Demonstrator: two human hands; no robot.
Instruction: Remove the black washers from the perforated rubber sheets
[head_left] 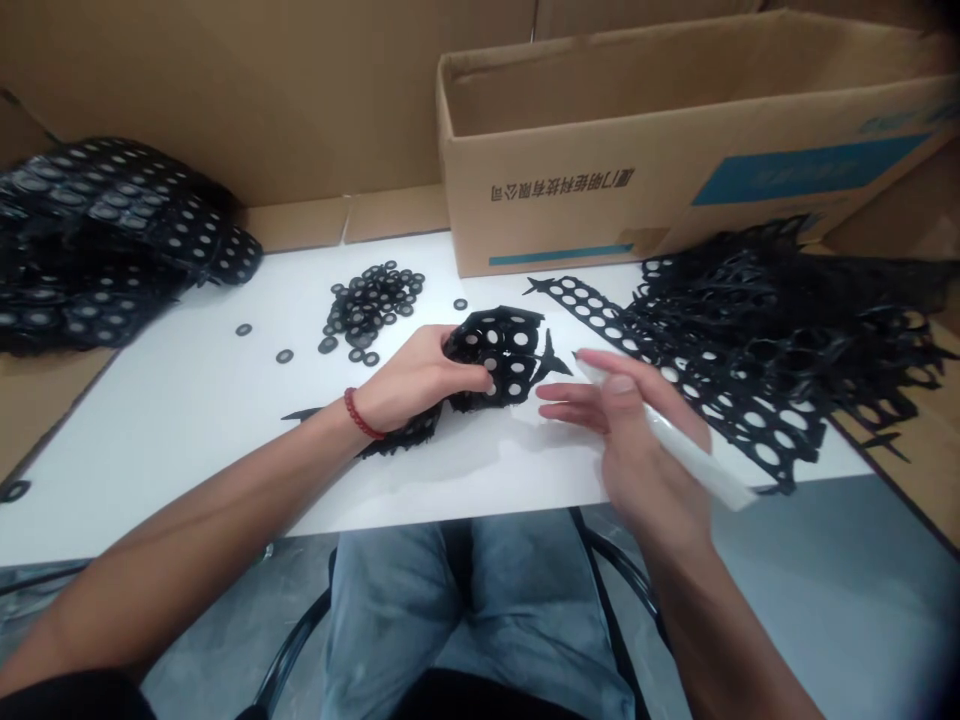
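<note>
My left hand (420,385), with a red bead bracelet at the wrist, is closed on a crumpled black sheet punched with round holes (499,350) that rests on the white table top (187,420). My right hand (637,440) hovers just right of that sheet, fingers stretched out and pointing left, with a clear whitish strip of film (697,460) lying across the thumb side of the hand. A heap of small black rings (371,305) lies beyond my left hand, with a few loose rings to its left.
An open cardboard box (675,130) stands at the back right. A tangle of punched black sheets (787,330) covers the table's right end. A stack of black sheets still holding their discs (105,240) lies at the far left. Cardboard walls close the back.
</note>
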